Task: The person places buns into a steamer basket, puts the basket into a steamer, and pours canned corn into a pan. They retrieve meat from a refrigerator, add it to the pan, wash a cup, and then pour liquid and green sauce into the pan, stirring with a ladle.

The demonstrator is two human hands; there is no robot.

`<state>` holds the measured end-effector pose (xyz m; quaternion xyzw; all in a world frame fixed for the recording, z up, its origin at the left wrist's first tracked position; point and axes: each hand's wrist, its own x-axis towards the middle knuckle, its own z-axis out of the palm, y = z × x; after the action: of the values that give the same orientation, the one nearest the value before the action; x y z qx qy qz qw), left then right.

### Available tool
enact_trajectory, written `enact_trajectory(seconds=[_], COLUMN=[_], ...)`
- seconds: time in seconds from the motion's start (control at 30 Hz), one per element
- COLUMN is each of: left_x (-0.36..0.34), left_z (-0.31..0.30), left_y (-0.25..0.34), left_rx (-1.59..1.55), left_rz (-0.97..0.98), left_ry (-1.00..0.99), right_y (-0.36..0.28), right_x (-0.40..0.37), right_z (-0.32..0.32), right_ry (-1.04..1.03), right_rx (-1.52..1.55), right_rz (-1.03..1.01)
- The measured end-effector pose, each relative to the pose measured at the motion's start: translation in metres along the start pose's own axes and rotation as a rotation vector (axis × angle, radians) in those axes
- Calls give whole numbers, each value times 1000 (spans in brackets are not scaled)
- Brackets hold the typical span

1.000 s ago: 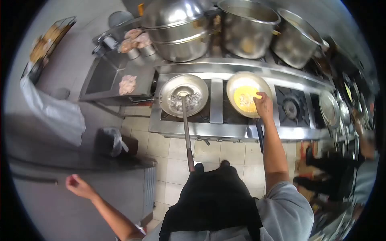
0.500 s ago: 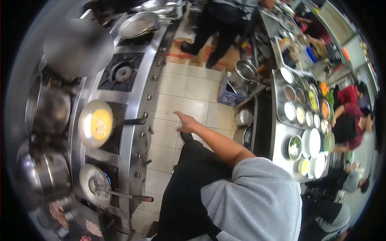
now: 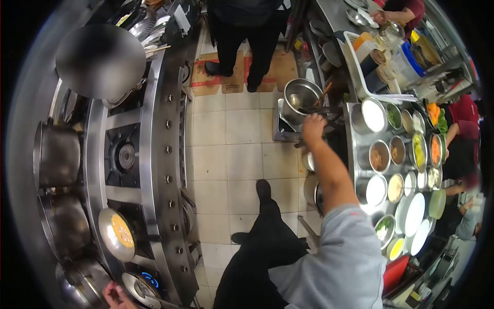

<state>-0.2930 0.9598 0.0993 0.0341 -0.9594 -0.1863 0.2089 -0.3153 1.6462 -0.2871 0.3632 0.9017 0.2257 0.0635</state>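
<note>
pot [image 3: 302, 98], steel, open-topped: stands low beside the prep counter [image 3: 358, 149]. right hand [image 3: 313, 127]: is at dark utensil handles [image 3: 329, 109] by the pot's near rim; grasp cannot be told. left hand [image 3: 117, 296]: fingers curl loosely, hold unclear, near frying pan [image 3: 132, 283] over lit burner [image 3: 150, 279].

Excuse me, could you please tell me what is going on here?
Cooking is under way at a stove. The person's right hand is stretched out to a metal pot across the aisle, though whether its grip is closed is hard to tell. The left hand is near a pan at the picture's lower edge; contact is unclear. Beside that pan is a blue flame, and the next pan holds yellow food.
</note>
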Motion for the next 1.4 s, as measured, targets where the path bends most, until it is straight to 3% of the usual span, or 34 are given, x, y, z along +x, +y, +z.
enact_trajectory(seconds=[0.03, 0.07, 0.13, 0.2, 0.27, 0.3, 0.37, 0.4, 0.43, 0.5, 0.53, 0.57, 0.6, 0.63, 0.67, 0.7, 0.73, 0.77, 0.8, 0.83, 0.87, 0.9, 0.97, 1.0, 1.03, 1.07, 1.1, 1.13, 1.17, 1.2, 1.23, 1.33, 1.37, 1.4], left_x=[4, 10, 18, 20, 24, 24, 22, 19, 14, 2, -15, -15, -32, -40, -53, -69, -72, -71, -64, -55, -53, -54, -41, -51, -42, -44, -38, -34, -31, -33, -36, -40, -42, -48], left_z=[18, 33, 54, 66, 75, 81, 100, 105, 119, 145, 159, 159, 173, 181, 193, 215, 225, 234, 238, 240, 239, 239, 250, 280, 267, 288, 284, 279, 278, 286, 289, 287, 290, 296], left_y=[4, 22, 48, 56, 78, 75, 57, 51, 47, 35, 21, 46, 16, 10, -11, -39, -50, -52, -52, -53, -55, -62, -86, -130, -127, -137, -133, -131, -130, -141, -149, -152, -155, -162], left_rx=[-64, -17, -22, -12, 0, 5, -232, -202, -328, -356, -345, -230, -115, -13, 35, -15, 79, 156, 147, 182, 213, 200, -382, -525, -849, -1119, -1436, -1524, -1607, -1744, -1765, -1901, -1885, -1989], left_rz=[-59, 38, 145, 67, -18, -31, -86, -102, -172, -334, -411, -495, -477, -531, -567, -629, -736, -842, -874, -973, -1071, -1092, -1204, -1274, -1240, -1278, -1220, -1239, -1298, -1335, -1328, -1283, -1292, -1190], left_ry=[-59, -95, -178, -214, -226, -219, -268, -302, -252, -189, -83, -48, 32, 90, 127, 243, 249, 242, 284, 280, 269, 294, 293, 198, -51, 91, 76, 87, 136, 153, 108, 64, 67, 14], right_y=[11, 24, 36, 44, 49, 50, 51, 41, 35, 14, 2, -9, -14, -36, -39, -36, -34, -29, -26, -12, -3, 9, 18, 14, -6, -16, -23, -46, -77, -97, -136, -227, -263, -289], right_x=[25, 40, 61, 69, 69, 80, 94, 89, 84, 72, 59, 39, 15, 4, -16, -46, -77, -102, -123, -137, -150, -163, -170, -167, -162, -157, -148, -136, -110, -108, -95, -63, -42, -24], right_z=[13, 2, 29, 61, 79, 80, 59, 37, 34, 28, 15, 7, -7, 91, 49, 95, 30, 44, -40, -51, -31, -46, -31, 5, -22, -70, -162, -199, -177, -284, -302, -445, -483, -525], right_ry=[-229, -391, -552, -677, -575, -570, -1484, -1370, -1398, -1155, -1036, -913, -954, -795, -790, -417, -333, -250, -274, -275, -217, -144, -105, 206, 250, 130, -221, -457, -515, -656, -685, -500, -344, -247], right_rx=[-263, -293, -259, -245, 327, 325, 1517, 1847, 1823, 2150, 1996, 1896, 1926, 1403, 1158, 855, 1161, 1314, 1405, 1152, 1352, 1295, 1461, 1500, 1521, 1626, 1583, 1704, 1544, 1588, 1762, 1739, 1701, 1590], right_rz=[-94, -89, -95, -115, 33, 18, 195, 480, 439, 463, 398, 525, 537, 462, 416, -62, 250, 189, 356, 222, 157, -20, -75, -449, -459, -535, -566, -592, -704, -749, -833, -1125, -1255, -1287])
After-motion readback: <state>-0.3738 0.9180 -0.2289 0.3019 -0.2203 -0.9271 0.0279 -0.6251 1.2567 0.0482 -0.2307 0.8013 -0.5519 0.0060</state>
